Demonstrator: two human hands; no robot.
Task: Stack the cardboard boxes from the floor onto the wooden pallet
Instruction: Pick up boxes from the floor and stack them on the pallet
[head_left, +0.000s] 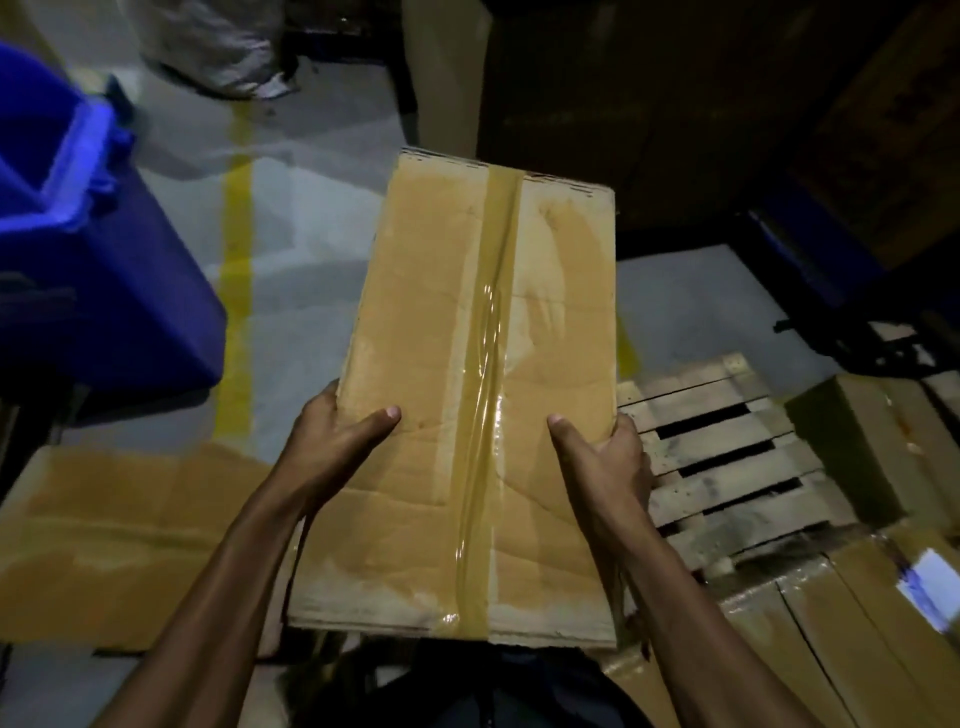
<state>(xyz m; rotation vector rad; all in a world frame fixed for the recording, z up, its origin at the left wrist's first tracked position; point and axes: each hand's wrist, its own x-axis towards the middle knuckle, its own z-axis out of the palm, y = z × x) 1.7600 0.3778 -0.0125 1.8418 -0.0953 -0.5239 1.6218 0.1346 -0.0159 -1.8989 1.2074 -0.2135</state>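
Note:
I hold a long taped cardboard box (467, 338) in front of me, above the floor. My left hand (337, 441) grips its left side with the thumb on top. On the box's right side sits my right hand (608, 462), thumb on top as well. The wooden pallet (727, 467) lies on the floor to the right, partly under the box's right edge. A box (872, 447) rests on the pallet's far right, and another box (841, 623) with a white label lies at the pallet's near side.
A blue bin (88, 260) stands at the left. Flat cardboard (119, 540) lies on the floor at lower left. A yellow floor line (236, 291) runs away from me. Dark stacked boxes (727, 104) and a rack fill the back right.

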